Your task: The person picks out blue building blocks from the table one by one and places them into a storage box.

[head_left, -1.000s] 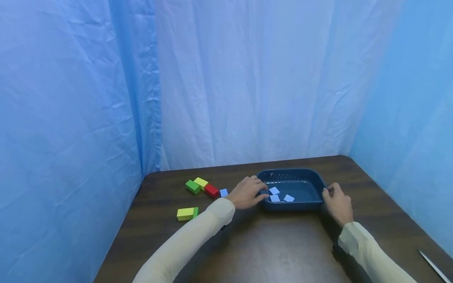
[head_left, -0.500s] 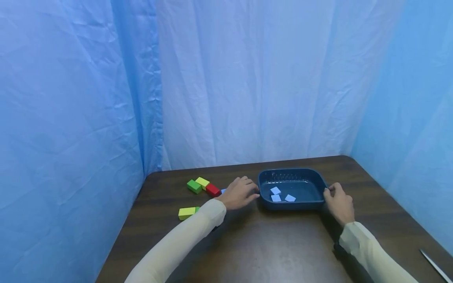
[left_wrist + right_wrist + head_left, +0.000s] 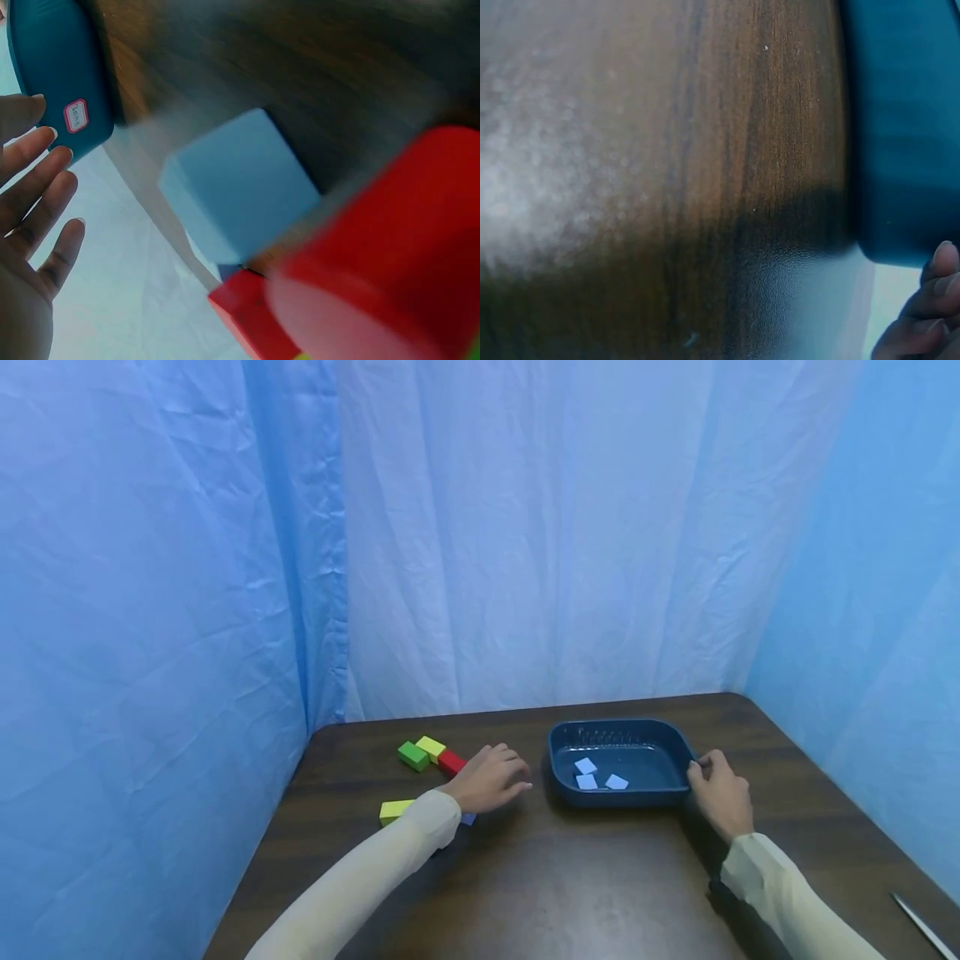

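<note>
The left hand (image 3: 489, 779) hangs empty, its fingers (image 3: 56, 196) apart, between the loose blocks on the left and the tray (image 3: 622, 797) on the right. The right hand (image 3: 722, 793) is at the tray's near right corner, fingers curled and seemingly pinching the rim. Three pale blue blocks (image 3: 586, 782) lie in the tray's near left part. Outside it, a blue block (image 3: 240, 187) lies on the tabletop (image 3: 585, 868) beside red ones, with green and yellow blocks farther left.

For clean block handling, the left hand would do best to go low over one block, thumb and fingers straddling opposite faces, without brushing its neighbours. The sleeve (image 3: 367, 881) passes over the near blocks, so lift the forearm. Light right-hand pressure should steady the tray.
</note>
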Demonstrator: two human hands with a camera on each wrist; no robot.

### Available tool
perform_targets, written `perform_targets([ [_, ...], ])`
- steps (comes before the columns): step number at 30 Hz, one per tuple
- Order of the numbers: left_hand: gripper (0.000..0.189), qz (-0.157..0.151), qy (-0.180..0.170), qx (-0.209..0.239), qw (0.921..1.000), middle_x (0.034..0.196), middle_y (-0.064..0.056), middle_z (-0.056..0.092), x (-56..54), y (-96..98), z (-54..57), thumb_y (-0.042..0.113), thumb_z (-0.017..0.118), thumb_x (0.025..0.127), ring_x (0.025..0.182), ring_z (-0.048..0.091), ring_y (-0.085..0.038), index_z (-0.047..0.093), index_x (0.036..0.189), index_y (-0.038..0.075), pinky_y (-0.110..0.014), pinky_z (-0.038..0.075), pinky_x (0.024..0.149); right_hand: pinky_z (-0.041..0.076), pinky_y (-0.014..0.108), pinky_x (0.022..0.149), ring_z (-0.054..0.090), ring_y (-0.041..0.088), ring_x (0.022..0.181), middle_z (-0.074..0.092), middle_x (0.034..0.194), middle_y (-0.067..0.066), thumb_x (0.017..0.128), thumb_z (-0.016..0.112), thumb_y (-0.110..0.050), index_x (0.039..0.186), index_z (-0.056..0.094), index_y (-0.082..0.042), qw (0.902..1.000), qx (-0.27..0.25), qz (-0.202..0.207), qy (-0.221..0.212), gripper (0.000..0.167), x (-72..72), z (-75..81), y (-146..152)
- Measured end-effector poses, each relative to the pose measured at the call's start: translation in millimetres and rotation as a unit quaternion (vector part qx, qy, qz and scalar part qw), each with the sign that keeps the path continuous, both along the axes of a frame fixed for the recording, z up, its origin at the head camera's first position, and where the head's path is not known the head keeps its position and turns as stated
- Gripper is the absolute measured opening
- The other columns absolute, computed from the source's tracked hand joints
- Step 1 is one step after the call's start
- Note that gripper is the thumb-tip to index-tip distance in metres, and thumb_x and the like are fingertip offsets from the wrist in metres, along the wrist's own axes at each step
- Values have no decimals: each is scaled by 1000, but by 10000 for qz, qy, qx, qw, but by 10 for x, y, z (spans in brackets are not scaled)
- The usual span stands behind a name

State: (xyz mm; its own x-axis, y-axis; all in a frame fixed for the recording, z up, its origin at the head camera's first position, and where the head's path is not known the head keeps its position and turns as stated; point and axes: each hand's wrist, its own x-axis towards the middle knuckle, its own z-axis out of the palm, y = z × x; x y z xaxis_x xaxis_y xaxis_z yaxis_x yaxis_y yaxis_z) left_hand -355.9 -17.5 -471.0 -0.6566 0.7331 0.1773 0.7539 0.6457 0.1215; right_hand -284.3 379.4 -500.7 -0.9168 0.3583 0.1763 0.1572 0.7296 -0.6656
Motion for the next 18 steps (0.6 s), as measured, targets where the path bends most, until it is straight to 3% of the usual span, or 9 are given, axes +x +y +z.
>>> perform_targets([
  [8, 32, 80, -102, -164, 9998, 123, 4, 69, 37, -232, -16, 42, 67, 100, 113, 57, -15, 73, 123, 20, -35, 48, 99, 47, 50, 67, 61, 40, 83, 62, 109, 32, 108, 44, -32, 120, 50, 1, 10000, -10, -8, 23, 36, 9, 10, 10],
  [15, 42, 318, -612, -466, 9965, 129, 3, 66, 66, -400, -56, 50, 67, 98, 120, 55, -16, 70, 128, 21, -40, 46, 105, 46, 44, 65, 59, 37, 80, 62, 107, 30, 107, 43, -33, 122, 50, 1, 10000, -6, -8, -37, 37, 11, 5, -8],
  [18, 45, 264, -624, -605, 9959, 130, 2, 66, 71, -461, -66, 52, 66, 97, 121, 55, -17, 70, 130, 21, -41, 46, 105, 46, 44, 65, 59, 37, 81, 62, 108, 30, 107, 43, -32, 122, 50, 1, 10000, -7, -11, -16, 37, 9, -11, -7],
])
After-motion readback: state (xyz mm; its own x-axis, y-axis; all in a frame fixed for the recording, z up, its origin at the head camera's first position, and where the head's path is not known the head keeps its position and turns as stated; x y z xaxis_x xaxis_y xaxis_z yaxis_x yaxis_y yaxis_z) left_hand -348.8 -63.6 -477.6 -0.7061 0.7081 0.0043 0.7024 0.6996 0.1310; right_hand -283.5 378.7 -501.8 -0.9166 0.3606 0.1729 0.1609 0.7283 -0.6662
